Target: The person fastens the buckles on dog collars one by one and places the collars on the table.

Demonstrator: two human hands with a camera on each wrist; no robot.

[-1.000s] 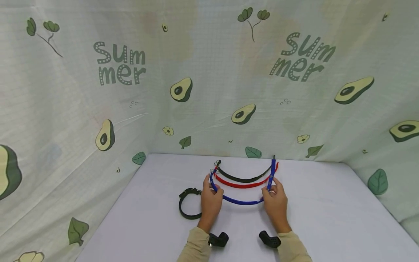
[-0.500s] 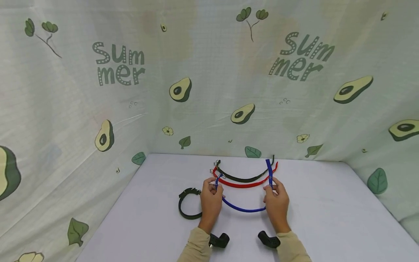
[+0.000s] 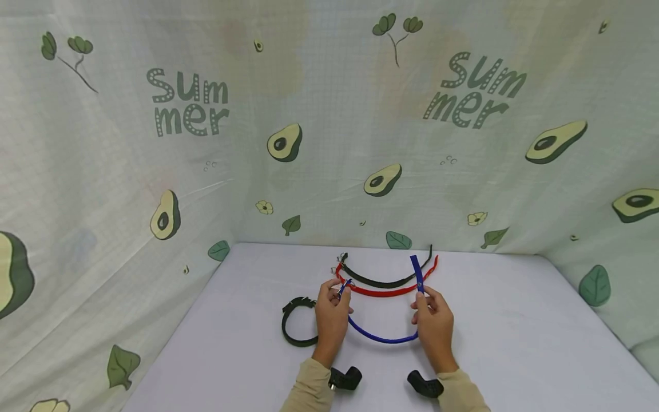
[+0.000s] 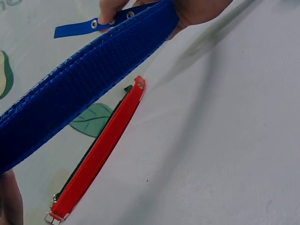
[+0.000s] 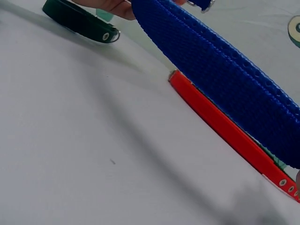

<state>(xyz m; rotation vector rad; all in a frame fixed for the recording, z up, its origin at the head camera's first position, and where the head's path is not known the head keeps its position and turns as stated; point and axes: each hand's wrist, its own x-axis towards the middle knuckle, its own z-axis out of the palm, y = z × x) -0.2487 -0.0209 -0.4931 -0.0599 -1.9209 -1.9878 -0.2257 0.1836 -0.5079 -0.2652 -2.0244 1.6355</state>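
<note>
A blue collar (image 3: 383,340) hangs in a sagging curve between the two hands, lifted off the table. My left hand (image 3: 332,317) pinches it near its buckle end. My right hand (image 3: 436,327) pinches it near the end with metal eyelets, and that tip sticks up beyond the fingers. In the left wrist view, the wide woven band of the blue collar (image 4: 89,79) crosses close to the camera, and the eyelets show at the right hand's fingers. Beyond the hands, a red collar (image 3: 381,293) and a dark green collar (image 3: 383,284) lie side by side in matching curves.
A dark green collar fastened into a loop (image 3: 300,343) lies just left of the left hand. Black wrist-worn devices (image 3: 346,379) sit at both sleeves. The white table (image 3: 515,332) ends at a printed cloth backdrop (image 3: 329,114) behind and at the sides.
The blue collar's middle has sunk toward the person. Its eyelet end now leans left, while its buckle end has tipped right. Both hands have kept their hold and barely shifted.
</note>
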